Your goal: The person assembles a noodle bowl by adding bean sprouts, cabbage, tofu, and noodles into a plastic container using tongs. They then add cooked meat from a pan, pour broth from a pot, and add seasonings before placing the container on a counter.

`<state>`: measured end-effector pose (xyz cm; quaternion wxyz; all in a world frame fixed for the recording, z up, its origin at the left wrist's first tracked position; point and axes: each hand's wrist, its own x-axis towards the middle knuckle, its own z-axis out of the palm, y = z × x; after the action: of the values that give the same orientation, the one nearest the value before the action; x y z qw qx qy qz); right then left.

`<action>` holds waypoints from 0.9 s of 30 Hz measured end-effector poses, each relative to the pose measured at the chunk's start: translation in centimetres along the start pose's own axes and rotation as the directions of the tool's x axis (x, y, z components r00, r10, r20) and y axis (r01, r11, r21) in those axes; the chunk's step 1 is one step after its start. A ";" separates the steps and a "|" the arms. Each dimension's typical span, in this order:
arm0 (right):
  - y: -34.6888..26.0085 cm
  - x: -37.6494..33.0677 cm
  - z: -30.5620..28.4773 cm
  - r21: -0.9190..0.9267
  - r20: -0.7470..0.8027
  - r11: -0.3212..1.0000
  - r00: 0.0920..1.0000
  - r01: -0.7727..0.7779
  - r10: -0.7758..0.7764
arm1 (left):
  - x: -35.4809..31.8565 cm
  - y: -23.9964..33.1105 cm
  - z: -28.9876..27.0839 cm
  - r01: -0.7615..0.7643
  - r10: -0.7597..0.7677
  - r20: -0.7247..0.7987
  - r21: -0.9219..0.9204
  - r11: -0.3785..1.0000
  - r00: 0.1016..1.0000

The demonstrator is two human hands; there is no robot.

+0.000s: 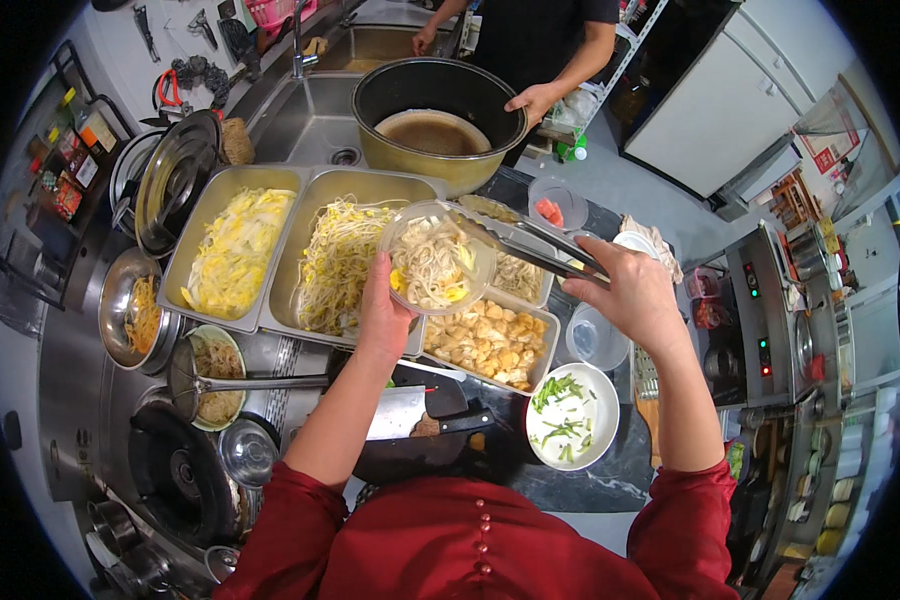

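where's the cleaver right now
In the head view the cleaver lies low in the middle, on the dark board in front of the person, just below the left forearm and left of the white bowl of green onion.

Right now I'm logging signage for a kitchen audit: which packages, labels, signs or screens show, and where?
Red sign: far right wall, rectangular, red with white.
Small packets: left wall rack, orange, red and yellow.
Control panel: right steel appliance, red and green lights.

Around the tofu tray, steel trays of sprouts and cabbage crowd its left, the big pot blocks behind, leaving only dark table near-right open.
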<state>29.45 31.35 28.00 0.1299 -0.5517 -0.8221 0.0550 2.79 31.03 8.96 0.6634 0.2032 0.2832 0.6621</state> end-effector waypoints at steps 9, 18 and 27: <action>-3.1 1.8 0.3 -0.157 0.115 0.983 0.990 0.100 -0.082 | -0.2 0.4 -1.3 0.026 -0.025 -0.089 0.005 1.000 0.996; 7.4 3.0 9.8 -0.531 0.233 0.844 0.944 -0.079 0.235 | -1.3 4.3 -3.0 -0.060 0.053 -0.198 -0.027 0.998 0.979; 8.2 2.4 13.1 -0.304 0.208 0.947 0.964 -0.100 0.168 | -1.5 4.1 -3.2 -0.083 0.085 -0.232 0.022 0.996 0.969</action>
<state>32.34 37.41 13.91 -0.0534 -0.6095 -0.7909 0.0060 -2.33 29.40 9.39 0.5957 0.1400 0.3543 0.7071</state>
